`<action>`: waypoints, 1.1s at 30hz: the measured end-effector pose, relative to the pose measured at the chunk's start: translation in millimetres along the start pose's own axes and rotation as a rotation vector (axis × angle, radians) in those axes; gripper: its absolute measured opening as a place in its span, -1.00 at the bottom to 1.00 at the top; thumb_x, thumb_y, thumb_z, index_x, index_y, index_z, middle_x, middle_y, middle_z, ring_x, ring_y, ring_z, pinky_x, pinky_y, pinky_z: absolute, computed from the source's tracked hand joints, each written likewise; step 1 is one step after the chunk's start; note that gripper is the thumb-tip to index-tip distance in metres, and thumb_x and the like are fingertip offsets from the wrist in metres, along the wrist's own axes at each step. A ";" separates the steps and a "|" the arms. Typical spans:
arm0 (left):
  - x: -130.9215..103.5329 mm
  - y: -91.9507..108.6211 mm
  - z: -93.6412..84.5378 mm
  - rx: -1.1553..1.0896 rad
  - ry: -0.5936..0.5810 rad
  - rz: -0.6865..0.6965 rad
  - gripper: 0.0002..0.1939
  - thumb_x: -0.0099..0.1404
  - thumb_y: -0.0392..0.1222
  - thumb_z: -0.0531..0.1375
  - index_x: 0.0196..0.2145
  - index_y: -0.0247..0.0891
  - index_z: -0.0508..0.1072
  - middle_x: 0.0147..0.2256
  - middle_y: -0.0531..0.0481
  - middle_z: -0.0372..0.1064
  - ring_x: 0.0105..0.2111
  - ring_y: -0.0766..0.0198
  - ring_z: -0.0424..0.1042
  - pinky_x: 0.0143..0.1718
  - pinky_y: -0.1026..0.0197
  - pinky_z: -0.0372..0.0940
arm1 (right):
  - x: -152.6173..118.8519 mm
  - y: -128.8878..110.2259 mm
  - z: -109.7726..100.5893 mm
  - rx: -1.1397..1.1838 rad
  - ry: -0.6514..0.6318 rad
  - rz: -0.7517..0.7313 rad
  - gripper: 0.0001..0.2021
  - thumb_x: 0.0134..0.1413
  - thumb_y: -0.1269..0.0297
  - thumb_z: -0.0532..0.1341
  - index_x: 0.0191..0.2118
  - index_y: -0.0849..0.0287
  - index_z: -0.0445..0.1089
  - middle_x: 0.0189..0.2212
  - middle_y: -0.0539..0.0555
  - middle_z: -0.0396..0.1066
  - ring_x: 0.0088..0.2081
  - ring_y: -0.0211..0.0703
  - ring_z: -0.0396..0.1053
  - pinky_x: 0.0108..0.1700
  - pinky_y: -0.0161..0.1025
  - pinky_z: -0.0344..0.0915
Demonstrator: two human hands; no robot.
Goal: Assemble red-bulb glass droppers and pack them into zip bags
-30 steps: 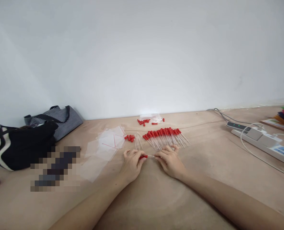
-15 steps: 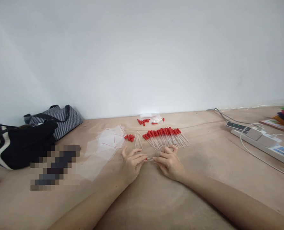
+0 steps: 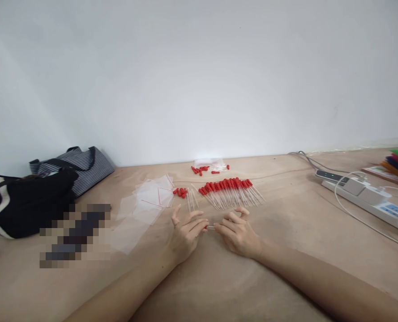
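Left grip (image 3: pixel 186 237) pinched on red bulb (image 3: pixel 206 227), right grip (image 3: pixel 241 236) on clear tube (image 3: pixel 211 227), spanning crosswise between grips, seemingly bulb-aligned.

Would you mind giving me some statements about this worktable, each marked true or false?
1. The left hand is at the red end of a thin tube. True.
2. The right hand rests on the power strip. False: the right hand holds the thin tube's other end.
3. The striped bag lies behind the black bag. True.
4. The row of red-topped tubes is blue-topped. False: the tops are red.
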State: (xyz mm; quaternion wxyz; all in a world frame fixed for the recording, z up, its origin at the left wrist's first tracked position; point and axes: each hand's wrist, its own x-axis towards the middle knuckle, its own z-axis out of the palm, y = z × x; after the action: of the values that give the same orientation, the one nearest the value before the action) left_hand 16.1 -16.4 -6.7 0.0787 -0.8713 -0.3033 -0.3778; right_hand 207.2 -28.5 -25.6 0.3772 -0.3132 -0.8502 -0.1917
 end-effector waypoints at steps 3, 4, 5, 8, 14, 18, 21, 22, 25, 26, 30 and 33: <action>-0.3 0.2 1.3 -0.006 0.020 0.012 -0.77 0.29 -0.26 -0.01 -0.37 -0.13 0.44 -0.41 0.13 0.50 -0.24 0.23 0.43 0.12 -0.03 -0.46 | 0.5 -1.2 0.2 0.000 -0.006 0.005 -0.78 0.00 0.53 -0.03 -0.35 0.20 0.33 -0.59 -0.03 0.29 -0.39 -0.27 0.17 -0.11 -0.12 -0.16; -0.5 0.1 1.7 -0.014 0.023 0.009 -0.78 0.29 -0.25 0.00 -0.37 -0.13 0.43 -0.41 0.13 0.50 -0.24 0.23 0.43 0.12 -0.03 -0.45 | 1.1 -1.4 0.4 0.002 -0.009 0.004 -0.78 0.00 0.53 -0.03 -0.35 0.20 0.33 -0.59 -0.03 0.28 -0.39 -0.27 0.17 -0.11 -0.12 -0.16; -0.7 -0.1 2.2 -0.025 0.025 0.007 -0.79 0.29 -0.25 0.00 -0.37 -0.14 0.43 -0.42 0.14 0.50 -0.23 0.24 0.43 0.11 -0.03 -0.44 | 1.7 -1.6 0.7 0.004 -0.012 0.003 -0.79 0.01 0.52 -0.03 -0.36 0.20 0.32 -0.59 -0.03 0.28 -0.39 -0.27 0.17 -0.11 -0.12 -0.16; -1.3 -0.1 3.4 -0.052 0.036 0.007 -0.79 0.29 -0.25 0.01 -0.37 -0.15 0.43 -0.43 0.14 0.50 -0.24 0.25 0.42 0.11 -0.04 -0.43 | 4.1 -2.3 2.4 0.010 -0.024 0.010 -0.80 0.04 0.50 -0.03 -0.40 0.21 0.32 -0.60 -0.03 0.26 -0.39 -0.26 0.16 -0.11 -0.13 -0.17; -0.6 2.0 3.5 -0.049 -0.023 -0.031 -0.75 0.30 -0.20 -0.01 -0.40 -0.14 0.44 -0.44 0.13 0.49 -0.22 0.22 0.41 0.12 -0.07 -0.45 | 7.5 -3.0 5.3 0.031 -0.071 0.039 -0.79 0.07 0.47 -0.04 -0.44 0.20 0.31 -0.60 -0.03 0.29 -0.40 -0.27 0.16 -0.11 -0.14 -0.16; 1.8 -0.9 2.4 -0.010 -0.064 -0.044 -0.81 0.28 -0.16 0.03 -0.35 -0.11 0.44 -0.40 0.13 0.50 -0.18 0.19 0.38 0.11 -0.08 -0.48 | 9.6 1.9 5.0 0.022 -0.077 0.052 -0.77 0.11 0.42 -0.03 -0.45 0.18 0.33 -0.62 -0.04 0.31 -0.40 -0.28 0.17 -0.10 -0.14 -0.17; 3.1 -5.8 1.5 0.035 -0.070 -0.038 -0.84 0.23 -0.09 0.08 -0.30 -0.09 0.44 -0.28 0.09 0.48 -0.14 0.15 0.35 0.10 -0.09 -0.50 | 9.7 8.4 2.8 0.021 -0.072 0.081 -0.80 0.13 0.33 0.02 -0.42 0.14 0.36 -0.59 -0.04 0.35 -0.36 -0.26 0.20 -0.09 -0.14 -0.19; 3.4 -7.2 1.0 0.047 -0.066 -0.032 -0.85 0.22 -0.08 0.10 -0.32 -0.09 0.44 -0.25 0.10 0.47 -0.13 0.14 0.34 0.10 -0.10 -0.50 | 9.1 10.7 1.6 0.032 -0.071 0.084 -0.81 0.12 0.29 0.04 -0.40 0.13 0.36 -0.58 -0.05 0.37 -0.35 -0.26 0.21 -0.09 -0.14 -0.19; 3.9 -9.3 -0.7 0.074 -0.081 -0.028 -0.89 0.21 -0.11 0.12 -0.38 -0.07 0.45 -0.22 0.13 0.45 -0.12 0.14 0.32 0.09 -0.12 -0.50 | 6.1 16.7 -2.9 0.067 -0.077 0.089 -0.83 0.11 0.24 0.07 -0.36 0.12 0.37 -0.54 -0.05 0.40 -0.32 -0.25 0.22 -0.08 -0.14 -0.19; 4.0 -9.2 -1.3 0.079 -0.088 -0.037 -0.89 0.20 -0.11 0.13 -0.38 -0.06 0.45 -0.22 0.12 0.45 -0.12 0.13 0.32 0.09 -0.13 -0.49 | 4.9 18.1 -4.2 0.073 -0.079 0.096 -0.84 0.11 0.25 0.07 -0.36 0.12 0.37 -0.52 -0.04 0.41 -0.31 -0.25 0.22 -0.08 -0.14 -0.18; 4.6 -6.4 -2.9 0.094 -0.118 -0.079 -0.87 0.20 -0.11 0.12 -0.43 -0.07 0.47 -0.23 0.10 0.44 -0.11 0.13 0.30 0.08 -0.16 -0.43 | 1.9 19.3 -7.3 0.087 -0.090 0.127 -0.82 0.11 0.30 0.05 -0.39 0.11 0.39 -0.54 -0.04 0.39 -0.32 -0.24 0.22 -0.08 -0.12 -0.18; 4.4 -5.2 -2.7 0.102 -0.145 -0.079 -0.85 0.19 -0.11 0.13 -0.47 -0.05 0.48 -0.21 0.09 0.42 -0.10 0.11 0.28 0.08 -0.18 -0.39 | 1.9 18.7 -7.7 0.070 -0.128 0.110 -0.79 0.11 0.33 0.03 -0.40 0.11 0.40 -0.56 -0.03 0.36 -0.34 -0.25 0.21 -0.09 -0.11 -0.18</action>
State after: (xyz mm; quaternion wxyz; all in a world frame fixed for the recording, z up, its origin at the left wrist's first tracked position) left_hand 13.8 -11.2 -2.1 0.0859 -0.8786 -0.3612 -0.3003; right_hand 222.9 -18.4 -17.5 0.3427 -0.3578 -0.8602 -0.1205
